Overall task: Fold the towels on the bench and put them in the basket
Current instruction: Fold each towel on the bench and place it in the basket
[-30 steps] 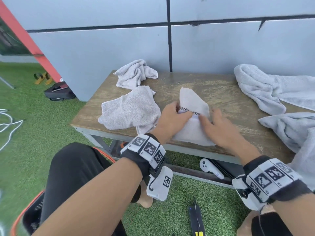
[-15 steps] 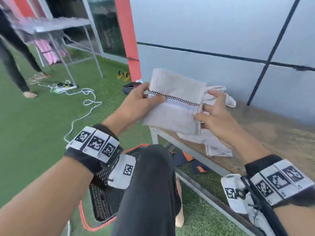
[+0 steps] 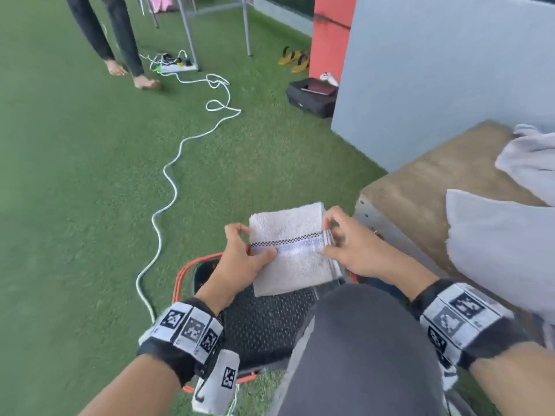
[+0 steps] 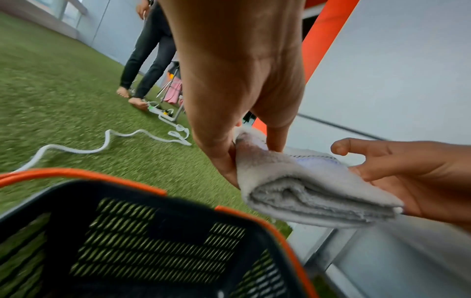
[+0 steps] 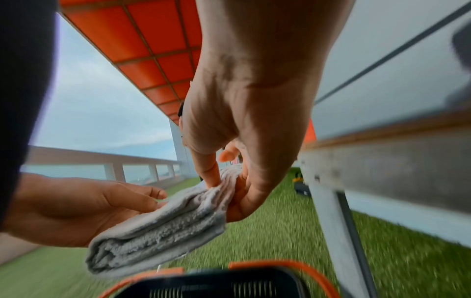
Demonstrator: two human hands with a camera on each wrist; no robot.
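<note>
A folded white towel (image 3: 291,250) with a checkered stripe hangs flat between both hands, above the black mesh basket (image 3: 264,322) with an orange rim on the grass. My left hand (image 3: 240,256) pinches its left edge, thumb on top. At the towel's right edge my right hand (image 3: 345,244) pinches the stacked layers. The left wrist view shows the folded towel (image 4: 313,193) just over the basket (image 4: 142,238). In the right wrist view the towel (image 5: 163,227) is gripped between thumb and fingers, the basket rim (image 5: 267,266) below.
The wooden bench (image 3: 429,187) stands at right with unfolded grey towels (image 3: 504,244) on it. My dark-trousered knee (image 3: 360,340) covers part of the basket. A white cable (image 3: 171,181) snakes over the grass. A barefoot person (image 3: 120,40) stands far left; a black case (image 3: 312,97) lies by the wall.
Both hands lifted the folded towel off the bench and carried it left and down, so it now hangs over the basket. The view swung left toward the grass.
</note>
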